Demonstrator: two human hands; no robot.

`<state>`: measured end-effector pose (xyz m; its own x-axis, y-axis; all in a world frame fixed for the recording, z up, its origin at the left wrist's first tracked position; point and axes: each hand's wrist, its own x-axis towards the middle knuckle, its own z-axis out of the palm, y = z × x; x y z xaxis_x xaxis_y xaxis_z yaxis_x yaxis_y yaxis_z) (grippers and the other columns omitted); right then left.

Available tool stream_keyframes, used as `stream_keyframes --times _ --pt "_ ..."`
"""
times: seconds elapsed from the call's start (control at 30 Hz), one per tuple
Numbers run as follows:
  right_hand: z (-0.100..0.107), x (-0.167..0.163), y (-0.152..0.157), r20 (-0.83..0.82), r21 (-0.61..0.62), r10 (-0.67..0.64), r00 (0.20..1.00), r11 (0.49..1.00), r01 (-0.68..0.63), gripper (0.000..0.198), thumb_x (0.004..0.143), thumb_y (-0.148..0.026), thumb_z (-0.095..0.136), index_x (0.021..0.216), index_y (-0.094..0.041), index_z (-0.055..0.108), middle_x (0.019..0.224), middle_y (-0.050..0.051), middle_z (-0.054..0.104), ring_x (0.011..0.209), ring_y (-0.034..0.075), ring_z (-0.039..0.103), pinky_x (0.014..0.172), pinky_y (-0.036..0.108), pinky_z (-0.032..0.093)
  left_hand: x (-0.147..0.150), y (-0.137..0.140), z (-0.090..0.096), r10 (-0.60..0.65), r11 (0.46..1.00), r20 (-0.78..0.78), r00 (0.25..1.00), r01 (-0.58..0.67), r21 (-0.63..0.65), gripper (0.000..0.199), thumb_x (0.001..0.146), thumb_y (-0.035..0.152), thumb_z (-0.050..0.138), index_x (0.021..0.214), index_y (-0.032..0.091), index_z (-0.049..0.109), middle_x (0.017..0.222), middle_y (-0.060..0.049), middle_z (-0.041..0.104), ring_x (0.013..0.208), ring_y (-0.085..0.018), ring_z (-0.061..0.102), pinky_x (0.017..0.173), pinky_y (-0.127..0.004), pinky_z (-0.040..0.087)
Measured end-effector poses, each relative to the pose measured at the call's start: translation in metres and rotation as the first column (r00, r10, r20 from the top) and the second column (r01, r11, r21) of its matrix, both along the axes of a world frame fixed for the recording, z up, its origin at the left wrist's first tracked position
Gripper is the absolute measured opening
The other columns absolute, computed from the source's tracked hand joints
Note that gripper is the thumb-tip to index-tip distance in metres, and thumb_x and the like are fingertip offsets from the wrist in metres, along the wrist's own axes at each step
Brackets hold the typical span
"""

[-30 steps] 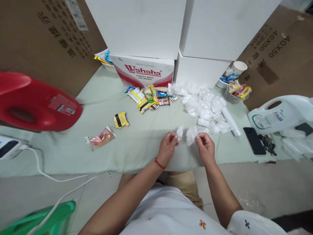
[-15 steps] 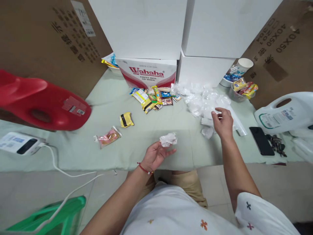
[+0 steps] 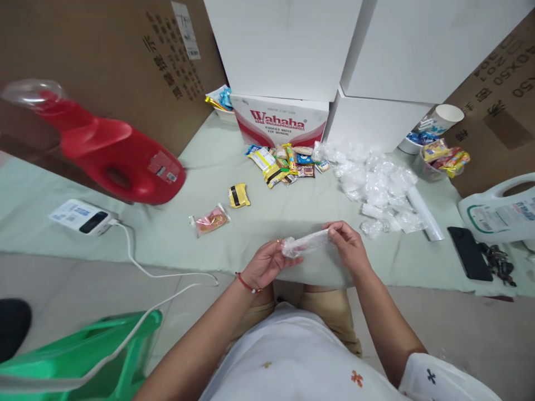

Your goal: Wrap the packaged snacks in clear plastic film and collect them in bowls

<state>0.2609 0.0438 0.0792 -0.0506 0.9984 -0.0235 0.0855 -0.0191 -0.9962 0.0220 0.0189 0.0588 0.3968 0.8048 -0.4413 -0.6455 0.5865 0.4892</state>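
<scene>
Two-handed hold: left hand [image 3: 267, 264], fingers clasping the crumpled end of clear plastic film [image 3: 312, 243]; behind, carton [image 3: 279, 125] lettered "Wahaha® Purified Water for Drinking". Now stretched above the tablecloth [image 3: 273, 217], the film is controlled from both ends. Right hand [image 3: 349, 246], back from the plastic pile [image 3: 371, 179], pinches the opposite end. Rightmost: cardboard box [image 3: 506, 125], "40X50".

We see that the plastic film [image 3: 308, 244] is colourless, and whitish where it shines. The thin bracelet [image 3: 246, 283] is red, and the tablecloth [image 3: 284, 211] is of a plain pale green. One small packet [image 3: 239, 195] we find yellow with a black band; another packet [image 3: 211, 220] is clear and pink. One bottle [image 3: 96, 146] is strong red, the Wahaha box [image 3: 279, 121] is white with red letters and red curves, and the shirt [image 3: 307, 348] is white with small orange and dark motifs.
</scene>
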Motion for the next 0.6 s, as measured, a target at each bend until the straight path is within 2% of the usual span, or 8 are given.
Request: stream_keyframes --times 0.1,0.2,0.3,0.4,0.47,0.5,0.57,0.6 --pt "-0.002 -0.009 -0.005 -0.092 -0.137 -0.025 0.995 0.990 0.012 0.037 0.088 -0.061 0.070 0.085 -0.026 0.061 0.069 -0.002 0.056 0.063 0.016 0.051 0.060 0.029 0.046 -0.002 -0.003 0.005 0.039 0.998 0.080 0.996 -0.036 -0.043 0.022 0.086 0.037 0.075 0.095 0.017 0.071 0.101 -0.008 0.078 0.098 -0.025 0.074 0.096 -0.051 0.059" --pt "-0.004 -0.020 -0.011 -0.128 -0.162 -0.049 0.991 0.986 0.028 0.037 0.086 -0.061 0.072 0.084 -0.025 0.061 0.066 -0.003 0.054 0.059 0.015 0.049 0.056 0.028 0.044 0.000 -0.006 0.009 0.117 0.993 0.096 0.988 -0.116 -0.022 0.040 0.083 0.050 0.080 0.109 0.022 0.068 0.111 -0.005 0.076 0.098 -0.022 0.073 0.087 -0.044 0.061" --pt "-0.007 -0.023 -0.013 -0.161 -0.233 -0.110 0.981 0.970 0.071 0.039 0.082 -0.060 0.075 0.083 -0.025 0.059 0.065 -0.005 0.051 0.054 0.013 0.044 0.050 0.026 0.038 0.003 -0.008 0.007 0.097 0.994 -0.032 0.995 -0.096 0.043 0.054 0.067 0.031 0.095 0.111 0.023 0.066 0.101 -0.001 0.074 0.084 -0.014 0.071 0.073 -0.026 0.058" --pt "-0.012 -0.014 -0.014 -0.153 -0.294 -0.157 0.976 0.950 0.107 0.041 0.079 -0.061 0.076 0.082 -0.025 0.057 0.064 -0.006 0.048 0.052 0.012 0.040 0.047 0.026 0.034 0.002 -0.007 0.001 0.059 0.996 -0.159 0.985 -0.048 0.071 0.045 0.062 0.024 0.097 0.091 0.016 0.064 0.077 0.001 0.070 0.060 -0.006 0.059 0.057 -0.017 0.045" --pt "-0.015 -0.006 -0.015 -0.043 -0.240 -0.171 0.984 0.958 0.157 0.040 0.082 -0.062 0.072 0.084 -0.025 0.059 0.066 -0.004 0.051 0.055 0.014 0.044 0.051 0.028 0.039 0.001 -0.004 -0.002 0.089 0.994 -0.194 0.977 -0.077 0.071 0.045 0.062 0.030 0.097 0.085 0.015 0.062 0.071 0.001 0.069 0.052 -0.004 0.052 0.051 -0.016 0.038" --pt "-0.015 -0.002 -0.016 0.053 -0.160 -0.195 0.979 0.966 0.201 0.038 0.085 -0.062 0.069 0.088 -0.024 0.061 0.071 -0.002 0.055 0.061 0.016 0.050 0.056 0.029 0.044 0.001 -0.003 -0.003 0.106 0.993 -0.204 0.973 -0.094 0.068 0.046 0.062 0.032 0.097 0.085 0.016 0.061 0.070 0.001 0.069 0.051 -0.004 0.050 0.051 -0.017 0.037" --pt "-0.013 0.002 -0.019 0.250 0.079 -0.258 0.933 0.966 0.246 0.034 0.092 -0.058 0.064 0.098 -0.025 0.065 0.089 0.004 0.063 0.080 0.022 0.059 0.072 0.035 0.052 0.002 -0.002 -0.004 0.122 0.992 -0.214 0.969 -0.112 0.058 0.047 0.061 0.034 0.097 0.085 0.016 0.061 0.069 0.001 0.069 0.050 -0.004 0.050 0.051 -0.018 0.037" --pt "-0.012 0.002 -0.020 0.327 0.199 -0.274 0.904 0.956 0.218 0.033 0.093 -0.056 0.062 0.105 -0.025 0.066 0.100 0.007 0.065 0.091 0.025 0.061 0.080 0.040 0.053 0.004 -0.002 -0.005 0.118 0.993 -0.216 0.969 -0.109 0.054 0.047 0.061 0.034 0.097 0.084 0.016 0.061 0.069 0.001 0.068 0.050 -0.004 0.050 0.052 -0.018 0.037"
